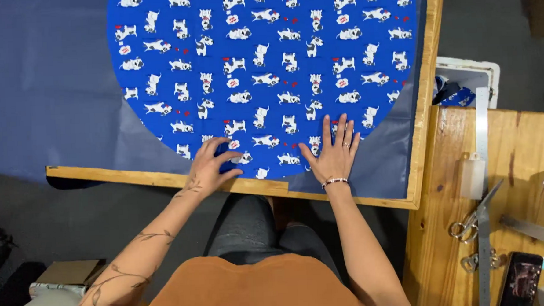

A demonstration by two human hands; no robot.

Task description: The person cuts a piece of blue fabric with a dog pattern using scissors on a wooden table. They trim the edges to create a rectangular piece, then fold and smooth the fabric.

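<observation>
A round piece of blue fabric [268, 67] printed with small white dogs lies on a grey-blue sheet [49, 89] that covers a wooden table [163, 178]. My right hand [333, 151] rests flat on the fabric's near edge, fingers spread, with a ring and a bead bracelet. My left hand [211, 165] is at the near edge too, its fingers curled and pinching the blue fabric. Both forearms reach forward from my lap; the left one is tattooed.
A second wooden table [452, 224] at the right holds scissors [473, 217], a long metal ruler [483, 193], a small white bottle [472, 175], a phone [522, 280] and a metal strip [529, 228]. A white box [467, 77] stands behind it. A cardboard box [69, 273] sits on the floor at left.
</observation>
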